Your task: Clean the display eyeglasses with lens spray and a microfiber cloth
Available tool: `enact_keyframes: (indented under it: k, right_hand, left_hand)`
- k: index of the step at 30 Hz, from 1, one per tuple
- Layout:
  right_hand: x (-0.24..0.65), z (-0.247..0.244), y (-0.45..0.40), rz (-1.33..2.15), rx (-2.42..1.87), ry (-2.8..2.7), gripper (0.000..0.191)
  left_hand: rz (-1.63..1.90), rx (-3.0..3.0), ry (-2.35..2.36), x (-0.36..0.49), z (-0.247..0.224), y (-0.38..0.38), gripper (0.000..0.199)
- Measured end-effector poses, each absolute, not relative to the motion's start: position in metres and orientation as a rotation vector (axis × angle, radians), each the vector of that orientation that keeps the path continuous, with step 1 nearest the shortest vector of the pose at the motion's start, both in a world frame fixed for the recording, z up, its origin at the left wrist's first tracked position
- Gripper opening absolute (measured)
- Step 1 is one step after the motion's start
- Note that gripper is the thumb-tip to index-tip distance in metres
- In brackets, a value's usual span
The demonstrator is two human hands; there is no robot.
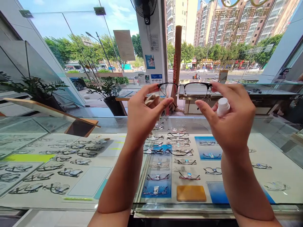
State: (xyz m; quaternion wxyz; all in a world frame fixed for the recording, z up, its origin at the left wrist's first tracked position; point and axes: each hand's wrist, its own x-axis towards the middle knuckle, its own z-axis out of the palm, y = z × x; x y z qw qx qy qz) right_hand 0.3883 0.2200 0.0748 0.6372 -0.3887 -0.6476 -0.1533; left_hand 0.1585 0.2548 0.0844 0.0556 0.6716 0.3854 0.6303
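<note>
A pair of dark half-rimmed glasses (194,84) is held up in front of me, above the display counter, its lenses facing the window. My left hand (144,116) pinches the glasses at their left end and also has a crumpled light cloth (151,100) tucked in its palm. At the right end of the frame, my right hand (233,116) grips the glasses with its fingers. A small white capped bottle (223,106) is also held in my right palm, its lower part hidden by the hand.
Under the glass counter (118,127) lie rows of eyeglasses (70,171) and an orange-brown block (191,193). A wood-edged mirror or board (78,124) leans at the left. Potted plants (115,101), a wooden post (178,47) and another counter (236,102) stand beyond.
</note>
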Motion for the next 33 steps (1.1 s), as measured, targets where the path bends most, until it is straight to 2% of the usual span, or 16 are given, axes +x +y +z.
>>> enact_keyframes:
  k: [10,15,22,33]
  right_hand:
    - [0.378,0.071,0.217,-0.450,-0.888,-1.488,0.050]
    - [0.379,0.070,0.227,-0.427,-0.871,-1.466,0.049]
    - [0.379,0.066,0.237,-0.230,-0.847,-1.394,0.042]
    - [0.387,0.071,0.246,0.083,-0.739,-1.169,0.038]
  left_hand:
    - [1.951,2.031,1.154,0.165,0.081,0.270,0.051]
    - [2.102,2.036,1.234,0.174,0.077,0.267,0.053]
    - [2.181,2.005,1.295,0.178,0.076,0.253,0.077]
    - [2.327,2.120,1.429,0.183,0.070,0.249,0.066]
